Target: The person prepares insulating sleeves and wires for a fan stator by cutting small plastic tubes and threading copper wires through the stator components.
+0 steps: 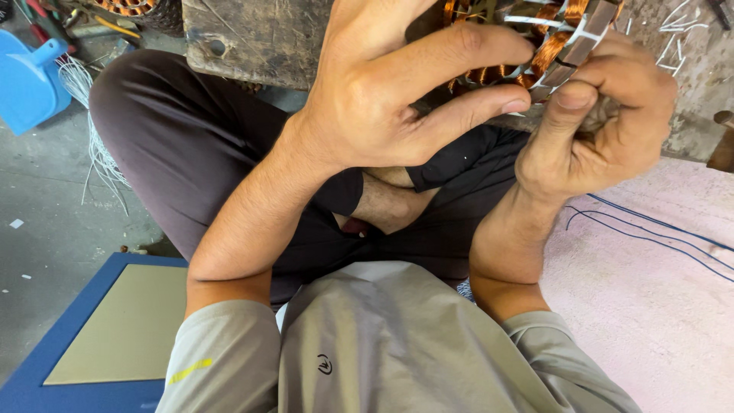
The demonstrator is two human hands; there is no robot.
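**Both hands on the copper-wound stator**

You sit cross-legged on the grey concrete floor (46,229), with a pale pink mat (650,306) under your right side and a blue-edged board with a tan middle (115,329) by your left knee. A worn, dark wooden block (252,38) stands in front of you. Against its right end, at the top of the view, you hold the round metal stator with orange copper wire coils and white slot liners (550,42); part of it is cut off by the frame.

Your left hand (382,92) lies spread over the stator's near side, fingers pressing on the coils. Your right hand (604,122) is curled into a closed grip at the stator's lower right edge, thumb up against the liners; what it pinches is hidden.

Thin blue wires (650,233) trail across the mat. A blue plastic scoop (27,76) lies far left, beside loose white strands (95,145).
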